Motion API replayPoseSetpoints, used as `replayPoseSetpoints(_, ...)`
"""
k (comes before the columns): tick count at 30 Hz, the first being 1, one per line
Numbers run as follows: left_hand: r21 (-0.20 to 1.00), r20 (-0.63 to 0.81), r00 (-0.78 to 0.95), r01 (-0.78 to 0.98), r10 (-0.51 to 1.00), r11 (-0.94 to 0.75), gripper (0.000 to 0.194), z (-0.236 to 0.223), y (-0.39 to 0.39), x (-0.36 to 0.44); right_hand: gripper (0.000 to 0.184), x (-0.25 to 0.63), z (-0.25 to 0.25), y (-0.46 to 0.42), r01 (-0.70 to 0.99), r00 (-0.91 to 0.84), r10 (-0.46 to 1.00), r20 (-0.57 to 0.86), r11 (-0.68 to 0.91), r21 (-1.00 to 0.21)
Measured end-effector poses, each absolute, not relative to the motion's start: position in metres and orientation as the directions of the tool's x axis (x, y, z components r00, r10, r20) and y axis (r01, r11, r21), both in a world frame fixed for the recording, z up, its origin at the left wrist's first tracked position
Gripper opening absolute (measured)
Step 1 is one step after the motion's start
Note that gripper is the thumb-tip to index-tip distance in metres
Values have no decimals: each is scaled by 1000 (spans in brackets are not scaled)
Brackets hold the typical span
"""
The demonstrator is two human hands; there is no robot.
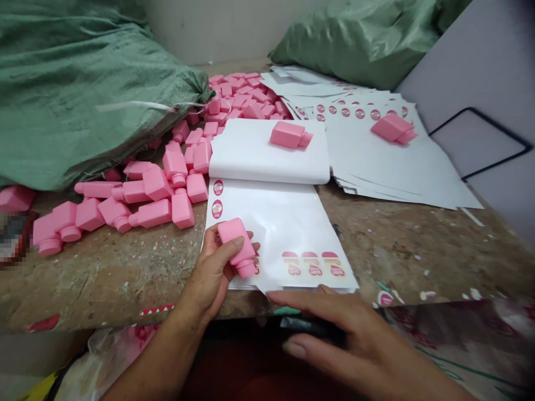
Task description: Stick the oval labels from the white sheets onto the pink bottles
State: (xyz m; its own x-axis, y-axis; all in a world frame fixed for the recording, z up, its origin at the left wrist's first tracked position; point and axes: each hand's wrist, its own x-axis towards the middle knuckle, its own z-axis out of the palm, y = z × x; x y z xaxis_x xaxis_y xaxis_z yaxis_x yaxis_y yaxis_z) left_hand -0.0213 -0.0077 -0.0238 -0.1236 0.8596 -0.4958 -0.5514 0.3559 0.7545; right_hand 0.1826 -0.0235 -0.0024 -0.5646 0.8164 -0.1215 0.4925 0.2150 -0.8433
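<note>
A small pink plastic bottle (234, 240) is gripped in my left hand (214, 268), its neck pointing down toward me and my thumb across its side. Under it lies a white sticker sheet (288, 217) with a few labels (310, 264) along its near edge and round stickers (218, 209) at its left. My right hand (346, 328), slightly blurred, is at the sheet's near edge with thumb and index finger apart. I see nothing held between them. A corner of the sheet by the index fingertip looks lifted.
Many pink bottles (159, 184) cover the table's left and back. Another bottle (288, 135) weighs down the folded-back sheet, and one (393, 129) lies on stacked sheets (376, 161). Green sacks (83, 94) stand behind. A black wire frame (497, 117) juts out at right.
</note>
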Motion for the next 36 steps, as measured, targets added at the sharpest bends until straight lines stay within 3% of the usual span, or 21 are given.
replayPoseSetpoints(4, 790, -450, -88, -503, 889, 350, 48, -20, -13, -19, 9, 180, 10, -13, 308, -317, 949, -7, 96, -947)
replayPoseSetpoints(6, 778, -446, -55, -516, 893, 357, 54, -16, -18, -15, 7, 171, 9, -7, 263, -189, 982, 24, 74, -962)
replayPoseSetpoints(10, 691, -479, 32, -602, 877, 400, 55, -9, -27, -6, 9, 151, 5, -4, 169, -145, 989, -20, 5, -986)
replayPoseSetpoints(15, 603, -473, 29, -719, 881, 347, 42, -10, -30, 4, 12, 139, 5, -8, 54, -97, 995, 31, 36, -998)
replayPoseSetpoints(22, 549, -520, 54, -743, 852, 382, 39, -5, -28, 8, 11, 137, -5, -8, 108, -110, 988, 107, 119, -987)
replayPoseSetpoints(36, 587, -508, 52, -709, 860, 390, 37, -4, -28, 7, 10, 136, -11, -8, 235, -137, 970, 202, 230, -944)
